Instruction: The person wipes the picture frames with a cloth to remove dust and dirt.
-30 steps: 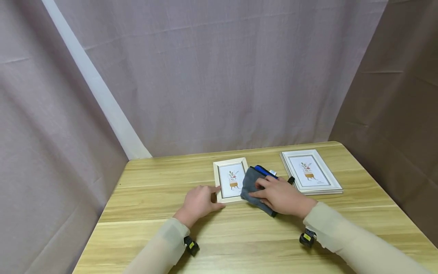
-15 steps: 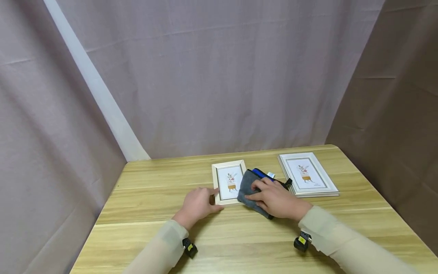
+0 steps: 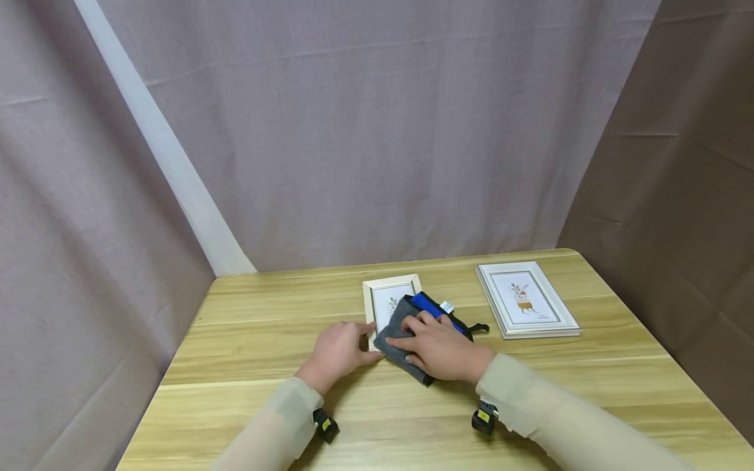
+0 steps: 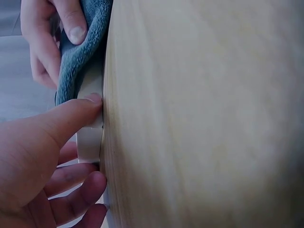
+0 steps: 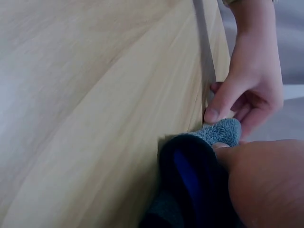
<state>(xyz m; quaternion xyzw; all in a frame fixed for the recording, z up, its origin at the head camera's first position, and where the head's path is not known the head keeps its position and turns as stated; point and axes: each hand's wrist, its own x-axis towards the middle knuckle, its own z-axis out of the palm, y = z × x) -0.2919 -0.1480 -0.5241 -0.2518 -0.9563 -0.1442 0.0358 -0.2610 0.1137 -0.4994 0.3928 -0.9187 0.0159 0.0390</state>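
Note:
A small pale picture frame (image 3: 369,304) with a plant print lies face up on the wooden table. My left hand (image 3: 338,350) holds its near-left corner, the thumb on the near edge and the fingers on the left side; in the left wrist view the frame's side (image 4: 89,142) shows between thumb and fingers. My right hand (image 3: 438,347) holds a folded grey cloth (image 3: 396,322) with a blue part and black trim down on the frame, bent fingers on top. Most of the print's lower and right portion is hidden under the cloth.
To the right lies a stack of white picture frames (image 3: 527,301), the top one with a similar plant print. Behind the table (image 3: 283,301) hangs a grey-mauve curtain (image 3: 377,131), with brown cloth along the right side.
My right hand and the cloth have slid left across the frame, covering more of the print and leaving the white stack. The left hand keeps its hold on the corner.

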